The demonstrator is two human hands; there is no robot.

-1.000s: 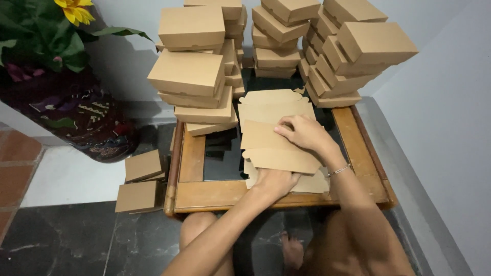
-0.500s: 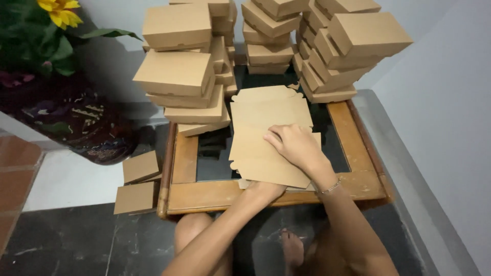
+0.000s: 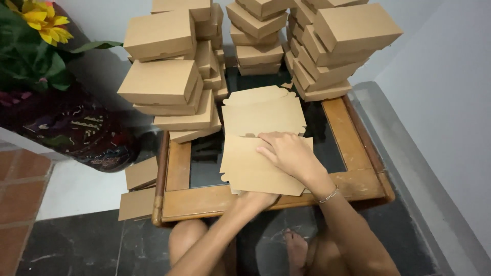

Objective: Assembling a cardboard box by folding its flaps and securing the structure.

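Observation:
A stack of flat brown cardboard box blanks (image 3: pixel 261 115) lies on a low wooden table with a dark glass top (image 3: pixel 353 133). My right hand (image 3: pixel 289 153) rests palm down on the topmost blank (image 3: pixel 250 168), fingers spread toward its left half. My left hand (image 3: pixel 255 198) grips the near edge of that blank at the table's front rail, its fingers hidden under the card. Folded brown boxes stand in leaning stacks at the table's far left (image 3: pixel 163 87), middle (image 3: pixel 255 36) and right (image 3: pixel 337 46).
A dark patterned pot (image 3: pixel 71 133) with green leaves and a yellow flower (image 3: pixel 46 23) stands at the left. Two brown cardboard pieces (image 3: pixel 138 189) lean against the table's left side. A grey wall (image 3: pixel 450 112) runs close along the right. My bare knee and foot show below.
The top blank has slid toward me along the stack. My right hand moved with it to the near half of the table. The view shifted slightly.

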